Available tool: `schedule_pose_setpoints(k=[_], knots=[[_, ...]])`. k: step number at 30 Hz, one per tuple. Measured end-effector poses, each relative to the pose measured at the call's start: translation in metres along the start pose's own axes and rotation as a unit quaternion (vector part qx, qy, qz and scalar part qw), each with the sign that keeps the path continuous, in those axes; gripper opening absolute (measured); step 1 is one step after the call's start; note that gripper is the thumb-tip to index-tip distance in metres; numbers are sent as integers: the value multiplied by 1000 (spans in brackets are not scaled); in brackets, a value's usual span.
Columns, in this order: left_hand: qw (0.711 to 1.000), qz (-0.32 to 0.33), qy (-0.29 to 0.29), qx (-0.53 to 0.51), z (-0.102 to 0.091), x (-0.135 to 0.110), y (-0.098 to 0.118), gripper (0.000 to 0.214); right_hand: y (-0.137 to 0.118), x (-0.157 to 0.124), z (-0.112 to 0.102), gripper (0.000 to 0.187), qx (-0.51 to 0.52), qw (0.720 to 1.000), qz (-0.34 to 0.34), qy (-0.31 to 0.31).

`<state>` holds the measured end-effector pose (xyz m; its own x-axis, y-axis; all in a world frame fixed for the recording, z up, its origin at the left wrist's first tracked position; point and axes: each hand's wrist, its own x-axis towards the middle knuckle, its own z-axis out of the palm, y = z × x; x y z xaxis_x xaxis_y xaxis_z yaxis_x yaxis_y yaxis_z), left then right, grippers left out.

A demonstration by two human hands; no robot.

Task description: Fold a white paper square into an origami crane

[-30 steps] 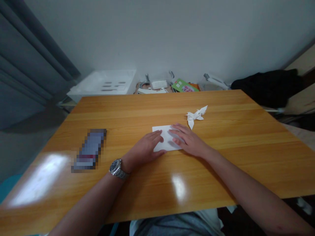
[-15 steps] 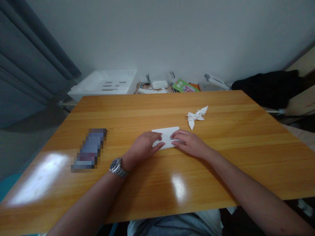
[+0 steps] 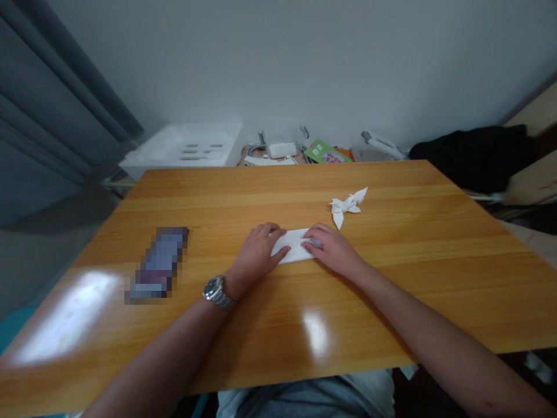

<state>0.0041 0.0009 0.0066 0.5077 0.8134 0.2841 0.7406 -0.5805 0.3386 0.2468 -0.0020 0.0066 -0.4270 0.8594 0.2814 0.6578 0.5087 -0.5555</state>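
A white sheet of paper lies folded into a narrow strip on the wooden table, straight ahead of me. My left hand grips its left end, with the fingers curled over the far edge and the thumb at the near edge. My right hand pinches the right end, fingertips pressed down on the paper. A silver watch is on my left wrist. A small folded white paper figure rests on the table just beyond my right hand, apart from it.
A blurred dark flat object lies on the table to the left. Behind the far edge are a white tray, small clutter with a green packet, and dark cloth at the right. A grey curtain hangs at left.
The sheet was wider and flat under my hands; its near part has been brought over toward the far edge, leaving a narrower strip. Both hands moved slightly away from me with it.
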Motion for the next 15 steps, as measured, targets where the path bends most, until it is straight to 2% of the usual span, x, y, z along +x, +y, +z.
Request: schedule_pose_setpoints(k=[5, 10, 15], knots=[[1000, 1, -5, 4, 2, 1, 0, 38, 3, 1, 3, 14, -50, 999, -11, 13], [1000, -8, 14, 18, 4, 0, 0, 42, 7, 1, 6, 30, -95, 995, 6, 17], [999, -20, 16, 24, 6, 0, -1, 42, 8, 0, 6, 36, -114, 993, 13, 16]])
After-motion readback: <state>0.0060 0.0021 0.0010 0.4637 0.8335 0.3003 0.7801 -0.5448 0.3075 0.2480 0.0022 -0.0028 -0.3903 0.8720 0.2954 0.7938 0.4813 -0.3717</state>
